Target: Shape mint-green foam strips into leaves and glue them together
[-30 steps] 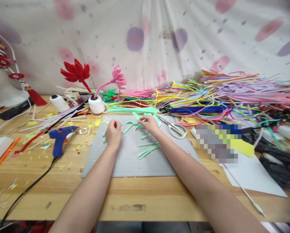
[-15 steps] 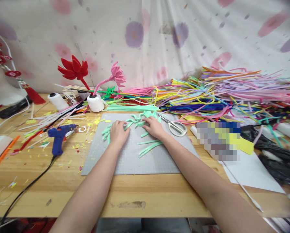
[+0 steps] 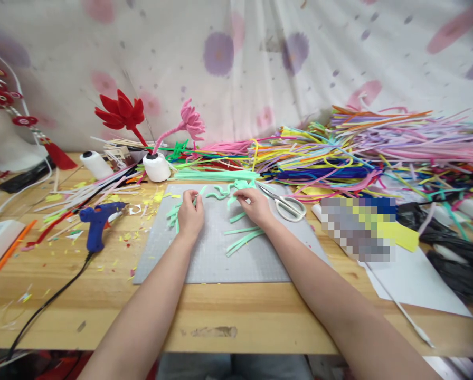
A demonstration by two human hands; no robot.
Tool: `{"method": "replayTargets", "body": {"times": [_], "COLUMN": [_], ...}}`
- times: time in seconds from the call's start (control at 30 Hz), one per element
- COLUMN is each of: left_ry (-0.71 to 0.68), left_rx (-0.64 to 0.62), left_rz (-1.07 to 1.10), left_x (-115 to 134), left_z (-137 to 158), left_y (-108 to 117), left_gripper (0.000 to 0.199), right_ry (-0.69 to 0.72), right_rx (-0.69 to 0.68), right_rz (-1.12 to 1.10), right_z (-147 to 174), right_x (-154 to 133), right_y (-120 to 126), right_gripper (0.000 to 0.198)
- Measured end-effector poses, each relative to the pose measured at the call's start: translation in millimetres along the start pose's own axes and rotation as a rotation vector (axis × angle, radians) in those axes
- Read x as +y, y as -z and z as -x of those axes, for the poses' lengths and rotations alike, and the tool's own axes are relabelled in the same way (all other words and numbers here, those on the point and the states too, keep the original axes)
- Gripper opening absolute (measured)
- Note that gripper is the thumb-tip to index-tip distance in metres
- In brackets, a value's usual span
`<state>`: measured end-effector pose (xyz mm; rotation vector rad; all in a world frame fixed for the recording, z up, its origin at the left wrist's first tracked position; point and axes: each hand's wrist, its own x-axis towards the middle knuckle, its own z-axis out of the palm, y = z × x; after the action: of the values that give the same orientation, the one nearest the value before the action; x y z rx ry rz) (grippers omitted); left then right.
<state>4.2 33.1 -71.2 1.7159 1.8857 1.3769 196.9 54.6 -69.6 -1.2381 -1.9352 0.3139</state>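
Note:
Over the grey cutting mat (image 3: 208,269) my left hand (image 3: 191,215) pinches a short mint-green pipe cleaner (image 3: 202,191), its tip poking up past the fingers. Cut mint pieces (image 3: 172,215) lie just left of that hand. My right hand (image 3: 255,207) is closed at the fingertips on another mint-green pipe cleaner piece (image 3: 232,201), partly hidden. Between and beyond the hands rest wavy, bent mint pieces (image 3: 219,193). Straight mint pipe cleaners (image 3: 244,241) lie below the right hand. White-handled scissors (image 3: 290,208) sit at the mat's right back.
A blue glue gun (image 3: 96,227) with a black cord is at left among scraps. Behind the mat stand a white pot (image 3: 156,168) holding red and pink flowers and a long pile of colored pipe cleaners (image 3: 323,158). White paper (image 3: 418,290) lies right.
My left hand has lifted slightly and turned, with a mint piece now showing above its fingers. My right hand has shifted slightly right, its fingertips drawn together. The view has moved slightly.

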Motion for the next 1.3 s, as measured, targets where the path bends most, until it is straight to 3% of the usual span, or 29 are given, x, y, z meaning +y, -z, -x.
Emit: {"method": "replayTargets", "body": {"times": [0.17, 0.37, 0.57, 0.83, 1.03, 1.17, 1.3], "left_ry": [0.046, 0.102, 0.176, 0.200, 0.101, 0.074, 0.030], "left_rx": [0.022, 0.053, 0.051, -0.008, 0.052, 0.068, 0.054], "left_rz": [-0.054, -0.069, -0.117, -0.290, -0.346, -0.339, -0.327], "left_x": [1.4, 1.1, 3.7, 1.4, 5.3, 4.5, 3.4], "left_z": [0.3, -1.8, -1.4, -3.2, 0.1, 0.7, 0.4], "left_y": [0.8, 2.7, 2.1, 3.6, -0.6, -0.7, -0.6], "left_gripper": [0.019, 0.023, 0.028, 0.030, 0.032, 0.031, 0.032], "right_ry": [-0.028, -0.132, -0.062, -0.189, -0.278, -0.263, -0.235], "right_rx": [0.020, -0.179, -0.244, -0.257, -0.111, 0.016, -0.031], "right_rz": [0.031, 0.122, 0.265, 0.462, 0.362, 0.226, 0.233], "right_z": [-27.5, -50.0, -39.6, -34.0, -27.4, -23.8, -21.4], "right_x": [0.1, 4.4, -4.3, -0.5, 6.0, 8.7, 10.5], "right_y": [-4.9, -4.5, -18.2, -21.7, -12.1, -6.2, 0.2], "right_gripper": [0.027, 0.061, 0.036, 0.027, 0.031, 0.033, 0.029]}}
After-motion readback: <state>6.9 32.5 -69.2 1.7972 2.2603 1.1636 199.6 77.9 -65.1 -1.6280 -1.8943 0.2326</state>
